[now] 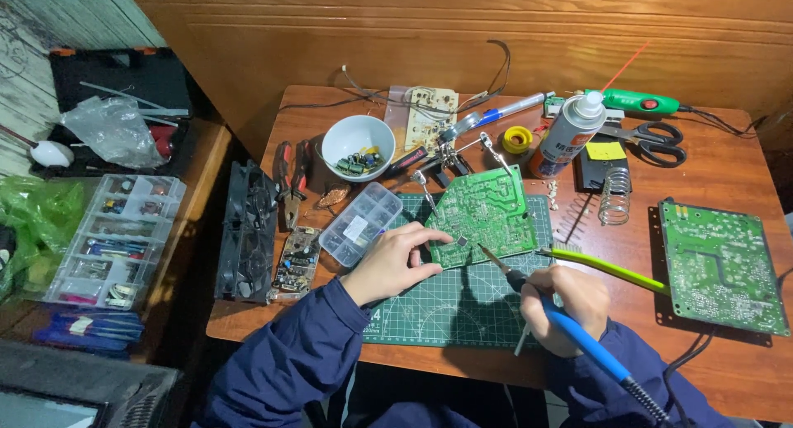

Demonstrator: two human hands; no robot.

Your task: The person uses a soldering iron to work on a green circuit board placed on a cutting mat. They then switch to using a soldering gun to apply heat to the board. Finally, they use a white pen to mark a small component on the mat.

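Your left hand [395, 261] steadies the circuit board [483, 216] with fingers curled while your right hand [564, 306] grips the soldering iron [570, 323], tip just reaching the board, soldering apparently mid-way.

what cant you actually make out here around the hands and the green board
Head view only:
- Whether the soldering iron tip touches the circuit board: too small to tell.
- The left hand fingertips' grip on the board edge: hidden by the hand itself.
- The iron's handle inside the right hand: covered by the fingers.
- The iron's cable: cut off by the bottom edge.
- Parts in the white bowl: too small to identify.
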